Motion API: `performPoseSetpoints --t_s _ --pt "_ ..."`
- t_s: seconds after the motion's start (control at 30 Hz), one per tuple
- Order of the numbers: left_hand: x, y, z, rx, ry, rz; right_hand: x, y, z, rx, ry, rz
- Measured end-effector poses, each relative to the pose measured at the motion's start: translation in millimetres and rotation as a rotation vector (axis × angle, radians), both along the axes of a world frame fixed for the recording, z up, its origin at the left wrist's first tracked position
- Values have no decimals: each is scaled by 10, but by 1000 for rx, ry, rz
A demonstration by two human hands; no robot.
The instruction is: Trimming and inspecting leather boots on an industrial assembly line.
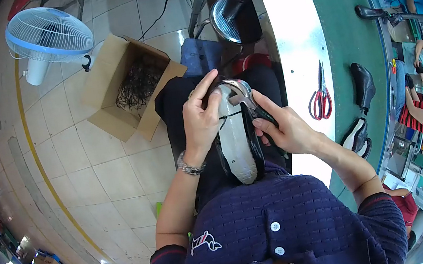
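A black shoe upper on a last [239,152] rests sole-up on my lap, its pale bottom facing me and its black edges folded up along the sides. My left hand [202,118] grips its far end from the left, thumb pressed near the rim and index finger stretched past it. In my right hand [287,128] is a pair of metal pincers [239,97] with dark handles. Their head lies over the far end of the bottom, against the right rim. A thin dark strand crosses the bottom near my left thumb. Whether the jaws bite the edge, I cannot tell.
Red-handled scissors [321,103] lie on the white bench edge [297,28] at right. Beyond it, a green conveyor [336,17] carries black lasted shoes [363,86]. Left are a cardboard box [104,101] of black scraps and a fan [49,38]. Co-workers sit far right.
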State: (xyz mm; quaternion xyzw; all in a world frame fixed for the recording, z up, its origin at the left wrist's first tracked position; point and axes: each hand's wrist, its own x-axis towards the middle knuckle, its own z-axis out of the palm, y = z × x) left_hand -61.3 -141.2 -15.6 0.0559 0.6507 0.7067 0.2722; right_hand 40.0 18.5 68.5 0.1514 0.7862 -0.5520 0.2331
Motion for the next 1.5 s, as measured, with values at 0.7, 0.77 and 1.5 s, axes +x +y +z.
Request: performPoseSetpoints --t_s 0.7,0.77,1.5 --pt "49 -132 -227 -103 138 -96 -347 -93 145 791 285 361" --pt "-21 -102 -128 -85 128 -140 -330 -100 241 796 439 304" --pt "-214 178 -33 -66 30 -184 133 819 -454 715 181 -417"
